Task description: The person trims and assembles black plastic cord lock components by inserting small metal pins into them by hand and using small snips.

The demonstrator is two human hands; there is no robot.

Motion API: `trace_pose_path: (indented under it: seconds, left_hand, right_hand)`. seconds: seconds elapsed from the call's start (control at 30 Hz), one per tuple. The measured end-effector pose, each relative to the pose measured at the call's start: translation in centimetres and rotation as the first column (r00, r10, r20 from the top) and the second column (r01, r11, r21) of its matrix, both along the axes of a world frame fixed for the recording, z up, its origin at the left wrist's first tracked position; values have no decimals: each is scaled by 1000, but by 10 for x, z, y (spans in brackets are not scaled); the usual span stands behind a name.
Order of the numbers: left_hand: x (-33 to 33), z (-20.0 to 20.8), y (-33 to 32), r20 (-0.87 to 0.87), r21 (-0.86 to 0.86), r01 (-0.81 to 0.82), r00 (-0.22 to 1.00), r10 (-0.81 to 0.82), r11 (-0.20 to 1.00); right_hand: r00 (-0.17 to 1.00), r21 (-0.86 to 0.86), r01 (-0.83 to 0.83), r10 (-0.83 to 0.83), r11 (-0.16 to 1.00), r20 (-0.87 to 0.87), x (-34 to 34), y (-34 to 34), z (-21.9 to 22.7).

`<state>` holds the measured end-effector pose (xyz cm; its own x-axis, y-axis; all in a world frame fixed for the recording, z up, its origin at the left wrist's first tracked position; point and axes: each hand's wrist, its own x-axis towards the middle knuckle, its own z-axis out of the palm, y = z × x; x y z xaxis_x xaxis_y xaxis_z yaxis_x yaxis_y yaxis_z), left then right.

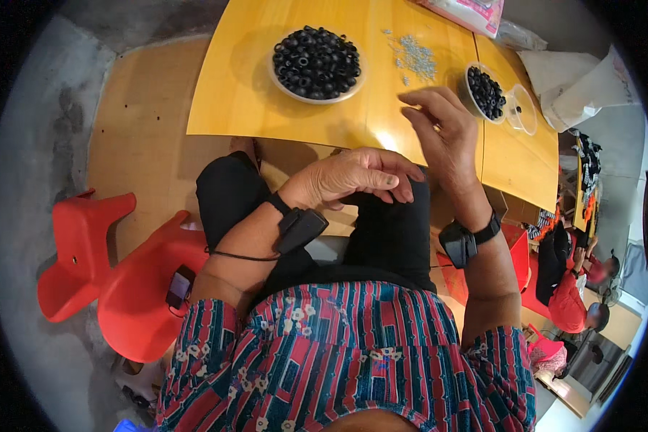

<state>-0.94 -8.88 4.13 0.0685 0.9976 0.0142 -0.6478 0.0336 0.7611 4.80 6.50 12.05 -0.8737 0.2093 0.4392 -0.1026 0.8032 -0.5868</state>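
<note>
Picking seems the step, the right hand (449, 135) narrowly parted near grey pieces (417, 59) that call for a fine pinch, the left hand (347, 175) curled, contents unclear

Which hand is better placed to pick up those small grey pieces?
Probably the right hand: it appears nearer the small grey pieces on the yellow table, while the left hand is over the black trousers.

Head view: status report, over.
Left hand loosely curled, contents unclear. Right hand open, raised at yellow table. Small grey pieces loose beyond; nothing seen blocking.
</note>
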Motion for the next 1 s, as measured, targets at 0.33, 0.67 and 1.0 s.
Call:
trace_pose_path:
  seconds: [0.33, 0.67, 1.0]
  left_hand:
    - [-2, -19, -4, 127, -60, -83, 988, 90, 995]
    - [-8, -10, -7, -33, -85, -146, 989, 143, 986]
    - [-12, -33, -3, 2, -47, -199, 980, 200, 979]
  right_hand:
    - [996, 290, -84, 86, 953, 4, -111, -47, -36]
    - [992, 392, -11, -41, 920, 123, -110, -53, -39]
    - [987, 431, -152, 111, 889, 119, -110, -45, -41]
